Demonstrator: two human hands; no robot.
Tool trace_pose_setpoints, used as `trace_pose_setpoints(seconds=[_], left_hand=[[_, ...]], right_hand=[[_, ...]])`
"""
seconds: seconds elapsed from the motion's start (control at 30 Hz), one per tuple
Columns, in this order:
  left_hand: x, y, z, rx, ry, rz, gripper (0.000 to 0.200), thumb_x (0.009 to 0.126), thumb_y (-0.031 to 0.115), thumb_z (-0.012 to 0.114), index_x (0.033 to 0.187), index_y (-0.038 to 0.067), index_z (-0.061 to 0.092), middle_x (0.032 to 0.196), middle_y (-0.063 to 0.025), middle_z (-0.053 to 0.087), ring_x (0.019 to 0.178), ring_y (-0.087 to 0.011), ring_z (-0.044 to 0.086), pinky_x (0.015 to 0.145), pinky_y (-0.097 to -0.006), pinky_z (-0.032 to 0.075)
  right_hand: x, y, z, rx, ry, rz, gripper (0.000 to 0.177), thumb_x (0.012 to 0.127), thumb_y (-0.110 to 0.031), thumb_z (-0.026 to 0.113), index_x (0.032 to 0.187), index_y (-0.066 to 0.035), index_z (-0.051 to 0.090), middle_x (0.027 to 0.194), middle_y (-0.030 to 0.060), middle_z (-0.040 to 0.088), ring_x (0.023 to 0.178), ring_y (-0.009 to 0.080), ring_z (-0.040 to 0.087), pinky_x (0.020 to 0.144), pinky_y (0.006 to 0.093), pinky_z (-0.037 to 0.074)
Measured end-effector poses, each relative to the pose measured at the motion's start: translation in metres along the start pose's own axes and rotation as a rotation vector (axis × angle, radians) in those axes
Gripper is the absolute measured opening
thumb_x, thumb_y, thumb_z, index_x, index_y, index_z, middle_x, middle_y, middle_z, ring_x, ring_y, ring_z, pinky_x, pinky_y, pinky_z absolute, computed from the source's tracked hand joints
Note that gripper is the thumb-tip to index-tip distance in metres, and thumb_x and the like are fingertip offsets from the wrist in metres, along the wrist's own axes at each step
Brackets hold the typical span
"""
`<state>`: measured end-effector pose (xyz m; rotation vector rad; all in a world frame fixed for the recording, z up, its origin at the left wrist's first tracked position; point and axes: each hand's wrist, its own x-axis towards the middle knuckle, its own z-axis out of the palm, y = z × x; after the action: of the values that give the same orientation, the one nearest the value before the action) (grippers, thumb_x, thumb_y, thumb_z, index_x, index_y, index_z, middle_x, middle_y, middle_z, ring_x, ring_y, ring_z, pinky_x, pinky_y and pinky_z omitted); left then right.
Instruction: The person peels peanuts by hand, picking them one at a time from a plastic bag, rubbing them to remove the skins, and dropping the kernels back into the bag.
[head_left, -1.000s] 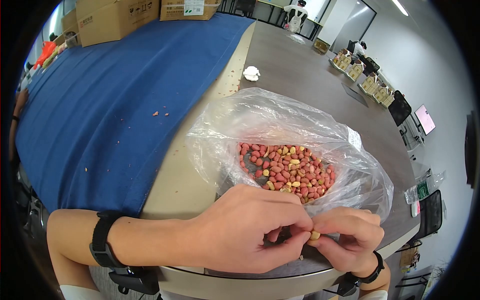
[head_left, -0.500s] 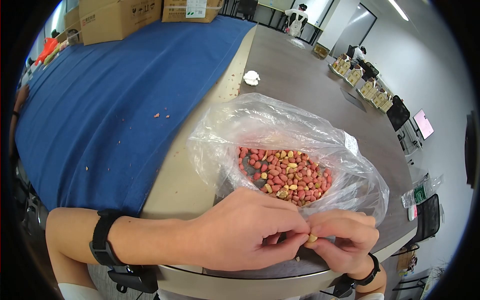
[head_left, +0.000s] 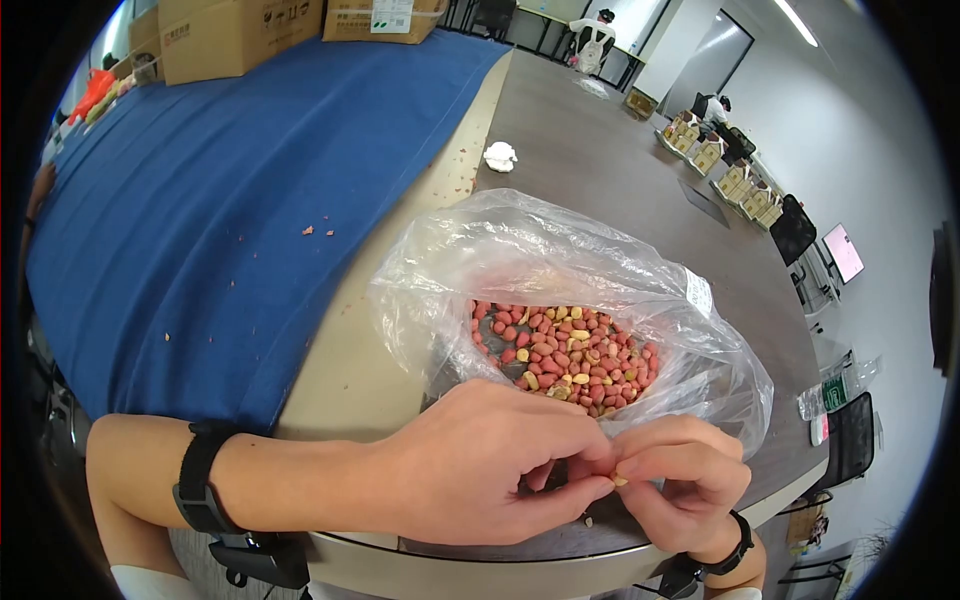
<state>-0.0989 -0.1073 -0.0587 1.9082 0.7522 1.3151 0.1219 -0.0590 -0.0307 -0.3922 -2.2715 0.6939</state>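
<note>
At the table's near edge, my left hand [head_left: 490,460] and my right hand [head_left: 690,480] meet fingertip to fingertip. Both pinch a small pale-yellow peanut [head_left: 620,480], mostly covered by the fingers. Just beyond them lies a clear plastic bag [head_left: 560,235], its mouth spread wide. Inside it are many peanuts [head_left: 575,350], most with red skins and some peeled to yellow. A tiny crumb [head_left: 588,521] sits on the dark tabletop below my fingers.
A blue cloth [head_left: 210,230] covers the left side, with reddish skin bits [head_left: 318,231] on it. Cardboard boxes [head_left: 240,40] stand at the far left. A crumpled white tissue [head_left: 500,157] lies beyond the bag. Other people sit in the background, and a water bottle [head_left: 835,390] is at right.
My fingertips have shifted slightly around the peanut, and less of it shows between them. The whole view has moved a little; the bag stays in place.
</note>
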Motion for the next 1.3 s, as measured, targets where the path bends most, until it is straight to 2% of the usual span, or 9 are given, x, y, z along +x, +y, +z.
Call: trace_pose_setpoints(seconds=[0.4,0.9,1.1,1.17,1.3], left_hand=[[-0.0005,-0.0005,0.0019,0.029,0.051,0.029,0.013,0.083,0.004,0.078,0.092,0.002,0.069,0.072,-0.0042,0.064,0.055,-0.0105,0.059,0.046,-0.0241,0.045],[-0.0012,0.0012,0.0016,-0.003,-0.018,-0.015,0.017,0.081,0.006,0.08,0.093,0.002,0.07,0.073,-0.0031,0.066,0.054,-0.0099,0.058,0.047,-0.024,0.045],[-0.0008,0.0031,0.0008,-0.01,0.005,-0.043,0.016,0.08,0.005,0.08,0.092,0.002,0.07,0.073,-0.0031,0.066,0.056,-0.0097,0.059,0.048,-0.0232,0.046],[0.0003,0.0024,0.0004,0.002,0.022,-0.021,0.016,0.079,0.004,0.08,0.091,0.002,0.07,0.073,-0.0035,0.066,0.056,-0.01,0.06,0.048,-0.0232,0.047],[0.0005,-0.0016,0.0002,0.067,0.048,0.062,0.017,0.078,0.003,0.081,0.091,0.002,0.07,0.073,-0.0051,0.067,0.058,-0.0115,0.063,0.048,-0.0235,0.048]], right_hand=[[-0.0018,-0.0031,0.0019,-0.056,0.018,0.021,0.025,0.068,0.011,0.075,0.089,-0.001,0.071,0.088,0.0148,0.071,0.075,0.0211,0.07,0.066,0.0287,0.056],[-0.002,0.0014,0.0006,-0.148,-0.02,-0.154,0.023,0.066,0.01,0.076,0.085,-0.002,0.072,0.086,0.0127,0.07,0.071,0.0227,0.07,0.062,0.03,0.057],[-0.0038,-0.0025,0.0022,-0.098,-0.006,-0.039,0.026,0.065,0.009,0.076,0.088,-0.001,0.07,0.084,0.0134,0.07,0.073,0.0232,0.07,0.065,0.0306,0.057],[-0.0032,-0.004,0.0006,0.06,0.005,0.092,0.022,0.069,0.009,0.072,0.09,0.003,0.069,0.084,0.0148,0.07,0.073,0.0229,0.069,0.068,0.0299,0.055],[0.0,-0.0041,-0.0014,0.136,-0.047,0.165,0.014,0.074,0.007,0.068,0.088,0.006,0.068,0.083,0.0162,0.071,0.073,0.0225,0.069,0.069,0.0292,0.054]])
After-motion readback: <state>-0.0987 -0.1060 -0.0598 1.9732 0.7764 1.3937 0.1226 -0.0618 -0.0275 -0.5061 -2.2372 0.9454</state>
